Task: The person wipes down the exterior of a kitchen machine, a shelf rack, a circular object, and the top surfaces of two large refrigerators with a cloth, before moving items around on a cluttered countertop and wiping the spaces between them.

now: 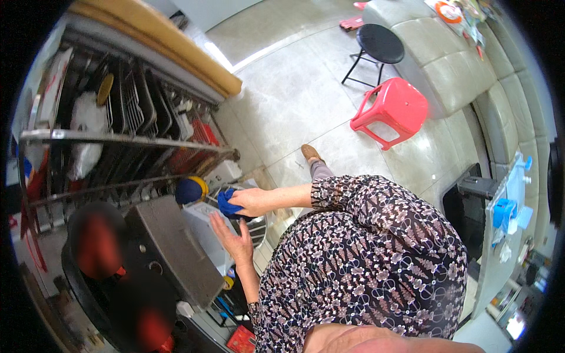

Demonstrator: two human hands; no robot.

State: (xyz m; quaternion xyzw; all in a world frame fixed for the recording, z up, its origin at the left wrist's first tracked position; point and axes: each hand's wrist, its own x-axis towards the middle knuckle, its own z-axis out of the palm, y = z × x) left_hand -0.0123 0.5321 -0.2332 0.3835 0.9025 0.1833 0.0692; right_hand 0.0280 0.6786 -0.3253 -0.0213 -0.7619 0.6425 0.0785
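Observation:
My right hand [249,202] is closed around a crumpled blue cloth [227,204], over a round metal wire frame [260,231]. Just below it, my left hand [234,240] has its fingers spread and holds nothing. Its fingertips are beside a white box-like object [204,220]; whether they touch it, I cannot tell. A round navy-and-yellow object [192,189] lies beyond the cloth, against a metal rack.
Left are a metal rack [132,142] with dark trays, a grey-brown box [174,247] and black furniture [79,264]. A red plastic stool [404,103], black round stool [380,43] and grey sofa [459,66] are at upper right. A table edge [487,256] is at right.

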